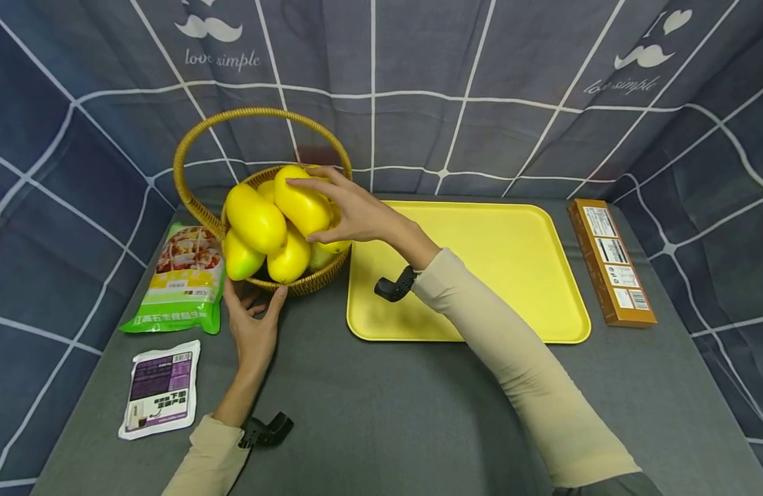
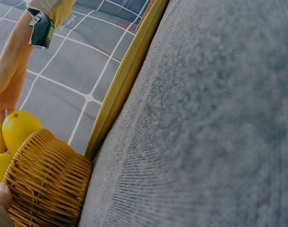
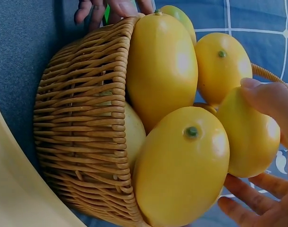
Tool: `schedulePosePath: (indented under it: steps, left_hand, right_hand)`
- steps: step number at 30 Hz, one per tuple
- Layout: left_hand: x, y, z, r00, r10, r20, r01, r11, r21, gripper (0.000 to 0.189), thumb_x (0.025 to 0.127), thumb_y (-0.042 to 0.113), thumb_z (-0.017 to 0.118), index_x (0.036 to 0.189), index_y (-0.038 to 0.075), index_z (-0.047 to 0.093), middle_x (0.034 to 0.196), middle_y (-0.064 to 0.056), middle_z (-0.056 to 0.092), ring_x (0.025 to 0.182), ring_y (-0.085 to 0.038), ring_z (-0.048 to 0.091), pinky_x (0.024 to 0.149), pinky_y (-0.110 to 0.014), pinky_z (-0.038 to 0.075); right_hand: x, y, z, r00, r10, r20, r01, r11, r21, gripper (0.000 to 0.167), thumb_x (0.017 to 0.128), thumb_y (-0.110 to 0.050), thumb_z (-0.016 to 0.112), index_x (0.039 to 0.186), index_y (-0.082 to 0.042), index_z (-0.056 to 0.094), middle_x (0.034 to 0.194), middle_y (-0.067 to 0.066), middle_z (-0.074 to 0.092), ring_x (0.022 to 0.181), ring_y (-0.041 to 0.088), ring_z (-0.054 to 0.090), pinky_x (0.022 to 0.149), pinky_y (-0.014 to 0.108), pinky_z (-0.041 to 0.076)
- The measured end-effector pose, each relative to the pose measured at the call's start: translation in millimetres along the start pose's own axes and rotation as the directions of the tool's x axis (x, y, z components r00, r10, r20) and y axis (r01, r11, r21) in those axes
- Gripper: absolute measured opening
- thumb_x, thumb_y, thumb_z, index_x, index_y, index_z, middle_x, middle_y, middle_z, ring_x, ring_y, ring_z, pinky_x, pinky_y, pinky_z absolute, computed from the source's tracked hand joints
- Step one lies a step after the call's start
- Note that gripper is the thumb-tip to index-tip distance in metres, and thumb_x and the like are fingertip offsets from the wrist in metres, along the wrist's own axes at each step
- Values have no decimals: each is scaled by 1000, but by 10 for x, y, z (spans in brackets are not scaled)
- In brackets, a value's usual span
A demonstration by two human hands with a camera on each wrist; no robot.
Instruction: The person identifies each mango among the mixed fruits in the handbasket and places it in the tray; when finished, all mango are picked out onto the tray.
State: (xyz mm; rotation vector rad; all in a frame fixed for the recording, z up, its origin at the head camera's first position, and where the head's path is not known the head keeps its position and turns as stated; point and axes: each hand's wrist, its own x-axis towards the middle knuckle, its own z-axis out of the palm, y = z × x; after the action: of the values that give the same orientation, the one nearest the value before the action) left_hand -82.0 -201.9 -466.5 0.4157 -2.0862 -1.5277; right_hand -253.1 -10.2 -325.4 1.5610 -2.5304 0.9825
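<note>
A woven wicker basket (image 1: 319, 277) with a tall arched handle holds several yellow mangoes (image 1: 255, 219), piled above its rim. My right hand (image 1: 350, 210) reaches in from the right and grips one upper mango (image 3: 250, 137). Its thumb presses one side in the right wrist view, with the fingers round the far side. At the basket's near side, my left hand (image 1: 254, 331) holds the rim. The left thumb (image 2: 1, 201) lies against the wicker in the left wrist view; most of that hand is out of frame there.
Right of the basket lies a yellow tray (image 1: 468, 275), and beyond it a long brown box (image 1: 611, 265). A green food bag (image 1: 177, 282) lies close to the basket's left side. Nearer me is a white-and-purple packet (image 1: 161, 389). Checked cloth (image 1: 419, 131) hangs behind.
</note>
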Motion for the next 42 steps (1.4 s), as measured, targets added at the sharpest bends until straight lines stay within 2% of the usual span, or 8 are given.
schedulePosePath:
  steps: [5,12,17,20,27,36,42]
  left_hand:
    - [-8,1,-1,1000,3,2,-3,1000,-3,89,88,27,75,154,37,17,149,-5,40,126,-23,51,85,-23,42]
    - [-11,-3,-9,1000,3,4,-3,1000,2,89,88,27,75,154,38,17,148,-5,41,125,-23,51,86,-23,42]
    - [-12,-4,-18,1000,-1,1,1,1000,9,90,88,27,75,154,38,16,147,-6,41,125,-23,51,85,-23,41]
    - [-11,0,-18,1000,-4,0,4,1000,13,89,88,28,75,154,38,16,148,-5,41,125,-23,51,85,-23,42]
    - [0,11,-9,1000,-1,2,1,1000,15,89,88,28,74,155,37,16,148,-5,41,125,-23,51,85,-22,41]
    - [8,24,-2,1000,1,-4,-1,1000,9,89,88,28,75,154,39,17,145,-6,43,123,-22,52,85,-21,41]
    - [5,21,-4,1000,-6,-2,6,1000,4,89,88,28,75,155,36,17,147,-4,42,124,-21,52,86,-21,41]
  right_hand:
    - [-16,-2,6,999,6,-39,-6,1000,6,85,75,-40,83,147,-18,45,151,12,36,141,23,34,110,34,37]
    - [-73,5,-28,995,-3,-99,8,998,57,82,75,-41,83,145,-17,48,144,11,40,130,21,44,96,33,48]
    - [-117,26,-47,990,-15,-139,27,996,83,83,72,-42,84,143,-15,50,142,11,41,123,20,47,94,38,49]
    - [-162,31,-59,984,-38,-174,52,996,78,83,72,-42,85,142,-14,51,140,11,42,126,20,46,96,38,48]
    - [-362,27,-113,976,-36,-214,43,999,30,81,71,-41,84,140,-13,53,140,13,43,127,20,46,95,29,47]
    - [-656,123,-200,967,-5,-256,15,999,37,80,70,-36,86,139,-14,52,140,13,42,127,21,45,100,38,47]
    - [-848,228,-224,958,52,-282,-34,997,68,81,68,-33,88,139,-14,52,139,12,42,123,21,48,97,40,48]
